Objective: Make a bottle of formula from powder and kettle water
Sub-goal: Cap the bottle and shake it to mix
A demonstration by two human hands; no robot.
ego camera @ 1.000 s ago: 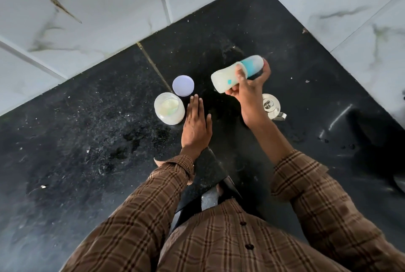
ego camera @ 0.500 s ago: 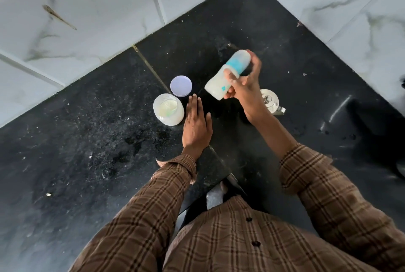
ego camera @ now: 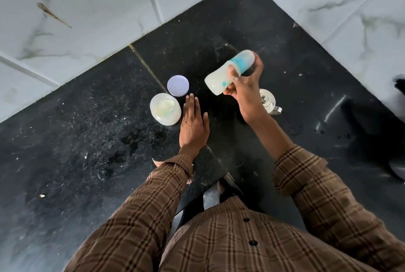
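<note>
Gripping the milky plastic baby bottle with teal collar (ego camera: pixel 229 72) tilted above the black stone worktop (ego camera: pixel 87 140), right hand (ego camera: pixel 242 87) grip clamped on it. Left hand (ego camera: pixel 194 123) is lying flat, fingers apart, beside the open white powder jar (ego camera: pixel 165 112) and its lilac round lid (ego camera: pixel 178 85).

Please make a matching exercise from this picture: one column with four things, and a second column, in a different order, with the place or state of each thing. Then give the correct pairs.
Things:
1. baby bottle
2. open jar of powder
3. lilac lid
4. left hand

Places or states:
A. lies flat on the dark counter, behind the jar
B. held tilted above the counter by the right hand
C. rests palm down on the counter, holding nothing
D. stands uncovered just left of the left hand

Pairs: 1-B, 2-D, 3-A, 4-C
</note>
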